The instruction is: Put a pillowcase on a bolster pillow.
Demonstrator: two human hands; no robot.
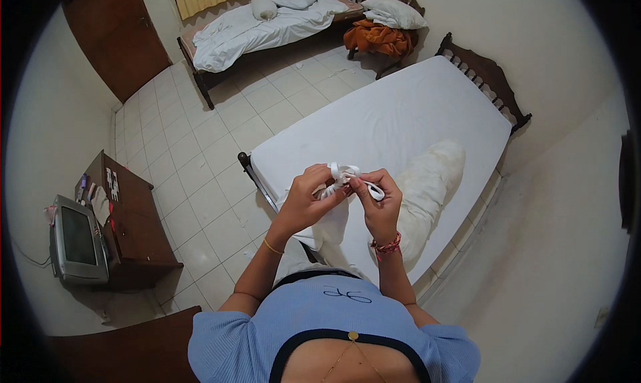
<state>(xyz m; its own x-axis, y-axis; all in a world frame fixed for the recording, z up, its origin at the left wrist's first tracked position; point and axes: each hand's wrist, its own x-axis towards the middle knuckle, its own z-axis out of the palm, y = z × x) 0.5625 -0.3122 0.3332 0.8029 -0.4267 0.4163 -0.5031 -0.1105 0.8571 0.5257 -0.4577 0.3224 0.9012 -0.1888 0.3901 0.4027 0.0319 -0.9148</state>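
Observation:
Both hands are raised together in front of my chest, above the near side of the bed. My left hand (309,198) pinches the gathered end of a white cloth cover (332,222) that hangs below it. The fingers of my right hand (379,200) grip a white fabric tie (345,171), looped at the gathered end. One loop sticks up over the fingertips and another pokes out beside the right thumb. Whether the tie is knotted I cannot tell. To the right of my hands, a long, stained off-white bolster (433,182) lies on the white-sheeted mattress (350,127).
A dark wooden headboard (483,77) stands at the bed's far right end. Across the tiled floor (220,132) is a second bed (260,37) with rumpled white bedding. An orange cloth (380,38) and pillow (398,13) are piled nearby. At left, a television (77,237) adjoins a wooden cabinet (137,222).

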